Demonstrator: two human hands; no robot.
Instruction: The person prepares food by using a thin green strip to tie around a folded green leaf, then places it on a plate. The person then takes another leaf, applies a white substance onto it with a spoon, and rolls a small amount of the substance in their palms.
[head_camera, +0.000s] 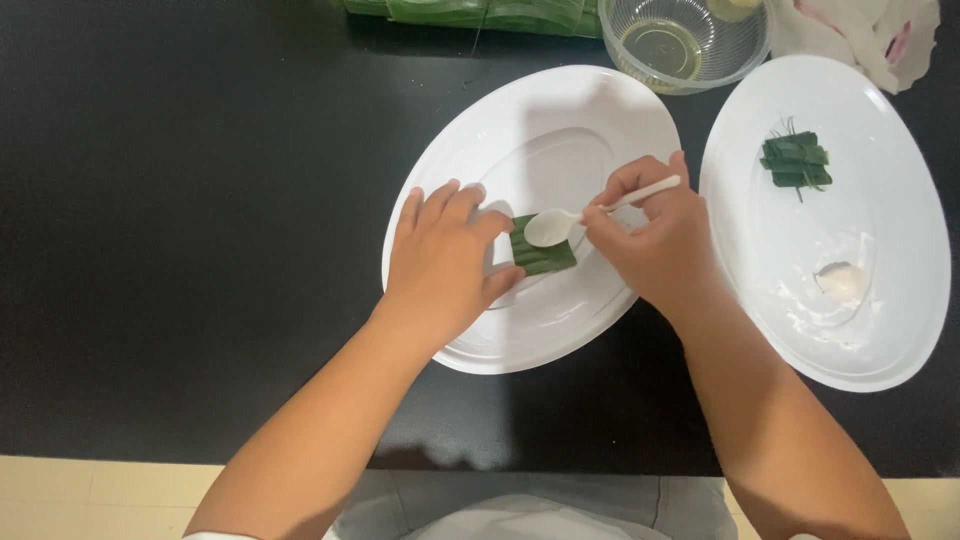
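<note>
A small green leaf piece (543, 256) lies flat near the middle of the white oval plate (470, 140), in its shallow sunken centre. It is roughly rectangular, dark and glossy, with lengthwise ribs, and sits slightly askew to the plate's long axis. A white plastic spoon (560, 222) rests with its bowl on the upper edge of the leaf piece, bowl facing up; its slim handle slants up and away toward the plate's far right rim. The bowl looks pale and I cannot tell whether it carries anything. The leaf's left end touches the fingertips on that side; its right end lies just beside the spoon's neck.
</note>
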